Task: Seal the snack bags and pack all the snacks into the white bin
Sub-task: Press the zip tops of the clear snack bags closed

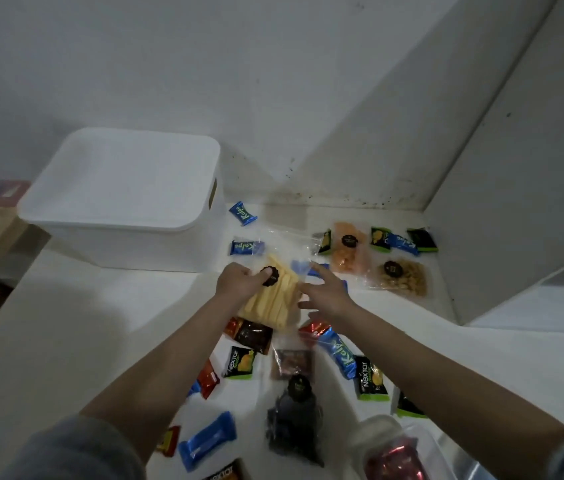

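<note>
Fingers of the left hand curl over the left edge of the yellow bag, thumb by its dark round sticker; the right hand lies spread, its straight fingers resting on the bag's clear right edge. That bag sits mid-table, its long axis running from near left to far right, the clear open end pointing far right.

Largest is the white bin, lid on, at the far left of the table, just left of the bag. Three more clear snack bags show: an orange one and a nut one far right, apart from the hands, and a dark one near, between the forearms. A clear jar with red sweets stands near right.

Small wrappers lie scattered around. Six blue Kalpa bars are plain, one just right of the bin. Green Nextar packs number at least six, one near the left forearm. Red wrappers are too blurred to count.
</note>
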A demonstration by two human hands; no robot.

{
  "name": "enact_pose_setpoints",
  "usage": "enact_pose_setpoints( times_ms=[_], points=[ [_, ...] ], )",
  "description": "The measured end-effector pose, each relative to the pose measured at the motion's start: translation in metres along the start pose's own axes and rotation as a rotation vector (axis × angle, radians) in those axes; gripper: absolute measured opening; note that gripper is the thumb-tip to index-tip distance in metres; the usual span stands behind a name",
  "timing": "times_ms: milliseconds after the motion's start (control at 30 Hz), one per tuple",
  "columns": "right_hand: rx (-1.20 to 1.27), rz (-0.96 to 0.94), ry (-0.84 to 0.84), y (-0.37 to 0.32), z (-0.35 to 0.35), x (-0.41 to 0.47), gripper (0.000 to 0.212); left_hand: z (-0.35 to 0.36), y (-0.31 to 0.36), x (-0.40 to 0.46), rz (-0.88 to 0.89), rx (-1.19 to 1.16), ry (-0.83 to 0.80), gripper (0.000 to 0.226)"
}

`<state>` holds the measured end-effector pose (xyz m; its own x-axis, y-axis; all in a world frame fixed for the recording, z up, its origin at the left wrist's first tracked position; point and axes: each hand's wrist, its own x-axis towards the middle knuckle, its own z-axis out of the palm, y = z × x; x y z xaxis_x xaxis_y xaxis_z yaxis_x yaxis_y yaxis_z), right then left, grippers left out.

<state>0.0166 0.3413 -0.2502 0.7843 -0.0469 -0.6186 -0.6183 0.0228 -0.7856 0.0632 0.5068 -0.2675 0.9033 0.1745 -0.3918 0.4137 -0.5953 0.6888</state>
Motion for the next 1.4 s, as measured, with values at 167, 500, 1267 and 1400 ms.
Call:
enact_pose_setpoints(
  times_ms=[167, 500, 1267, 1400],
  points=[
    [-0.125, -0.021, 0.058, -0.002, 0.022, 0.041, 0.063, 0.006, -0.002, 0.032, -0.062, 0.051, 0.039, 0.056],
    [-0.256, -0.38, 0.347, -0.008, -0.011, 0.064, 0.035, 0.057, 0.027, 0.023, 0.26, 0.178, 0.186, 0.054],
    [-0.606, -0.251, 0.514, 0.017, -0.152, 0.033, 0.03, 0.137, 0.107, -0.053, 0.009, -0.393, -0.189, 0.006],
    [-0.491, -0.443, 0.539, 0.009, -0.141, -0.009, 0.019, 0.103, 0.12, -0.074, 0.185, -0.53, -0.112, 0.015]
  ],
)
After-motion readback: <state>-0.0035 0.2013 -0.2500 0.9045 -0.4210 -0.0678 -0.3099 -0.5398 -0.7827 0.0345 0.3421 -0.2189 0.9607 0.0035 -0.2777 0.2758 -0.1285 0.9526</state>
